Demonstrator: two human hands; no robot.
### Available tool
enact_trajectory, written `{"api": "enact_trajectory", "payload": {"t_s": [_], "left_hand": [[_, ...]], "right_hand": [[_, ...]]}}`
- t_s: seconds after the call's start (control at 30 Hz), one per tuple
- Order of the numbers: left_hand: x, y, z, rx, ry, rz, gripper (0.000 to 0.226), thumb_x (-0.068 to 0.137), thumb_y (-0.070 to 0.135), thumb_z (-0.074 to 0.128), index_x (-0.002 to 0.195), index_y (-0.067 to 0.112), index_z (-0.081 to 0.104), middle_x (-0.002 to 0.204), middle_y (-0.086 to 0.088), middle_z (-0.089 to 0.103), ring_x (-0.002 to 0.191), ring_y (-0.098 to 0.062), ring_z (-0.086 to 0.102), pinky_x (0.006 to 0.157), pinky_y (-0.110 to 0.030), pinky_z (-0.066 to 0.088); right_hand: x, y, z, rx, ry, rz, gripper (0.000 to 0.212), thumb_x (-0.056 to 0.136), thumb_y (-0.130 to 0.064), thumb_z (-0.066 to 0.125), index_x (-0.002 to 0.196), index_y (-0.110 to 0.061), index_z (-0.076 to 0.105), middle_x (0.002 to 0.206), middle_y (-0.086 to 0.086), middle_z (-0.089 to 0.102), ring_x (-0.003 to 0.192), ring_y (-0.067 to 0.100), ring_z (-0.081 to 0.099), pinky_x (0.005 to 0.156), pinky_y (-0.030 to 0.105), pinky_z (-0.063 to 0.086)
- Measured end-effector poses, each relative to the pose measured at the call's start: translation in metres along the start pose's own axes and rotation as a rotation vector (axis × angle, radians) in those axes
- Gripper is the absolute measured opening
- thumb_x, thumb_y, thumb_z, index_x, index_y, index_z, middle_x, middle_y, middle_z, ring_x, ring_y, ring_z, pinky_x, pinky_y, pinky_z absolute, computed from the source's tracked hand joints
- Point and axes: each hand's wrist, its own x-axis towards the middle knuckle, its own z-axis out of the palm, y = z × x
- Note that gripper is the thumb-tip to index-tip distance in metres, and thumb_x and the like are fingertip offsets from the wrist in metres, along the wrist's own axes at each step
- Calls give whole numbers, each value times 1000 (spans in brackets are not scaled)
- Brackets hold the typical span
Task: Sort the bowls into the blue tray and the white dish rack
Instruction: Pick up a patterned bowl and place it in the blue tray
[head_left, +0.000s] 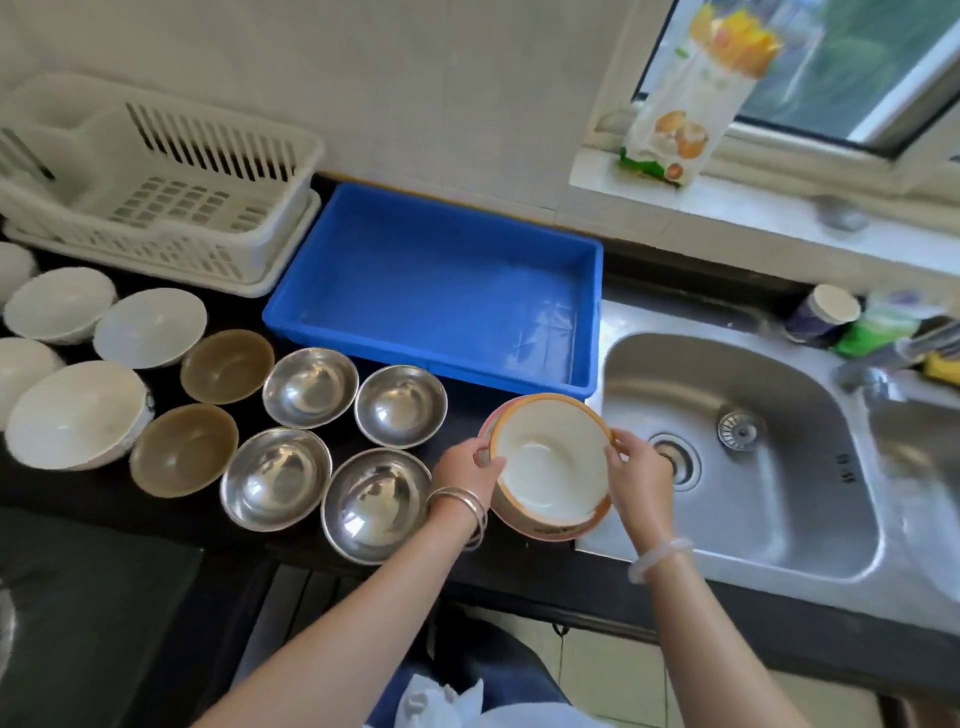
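My left hand and my right hand grip opposite rims of an orange-rimmed white bowl, which sits nested on a second similar bowl at the counter's edge beside the sink. An empty blue tray lies just behind it. The white dish rack stands at the back left, empty. To the left of my hands the counter carries several steel bowls, two brown bowls and several white bowls.
A steel sink with a drain strainer lies right of the bowls. A faucet, bottles and a sponge stand at its far right. A food bag leans on the windowsill. The black counter's front edge is near my body.
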Motion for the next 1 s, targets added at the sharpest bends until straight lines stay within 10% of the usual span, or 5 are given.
{"api": "enact_trajectory", "payload": {"t_s": [0.7,1.0], "left_hand": [[20,10,-12,98,112,143,31,85,3,48,109,16,63,99,-4,69,84,-18,59,70,-29,46],[9,56,-7,102,29,295,29,83,10,54,109,20,63,105,5,68,81,-7,53,64,-19,39]], "right_hand": [[-42,-8,10,234,59,162,19,89,-13,61,104,-13,72,79,-8,63,68,-2,55,52,3,35],[-42,4,-37,237,222,246,22,82,-16,61,101,-18,72,72,-9,65,76,16,66,67,29,53]]}}
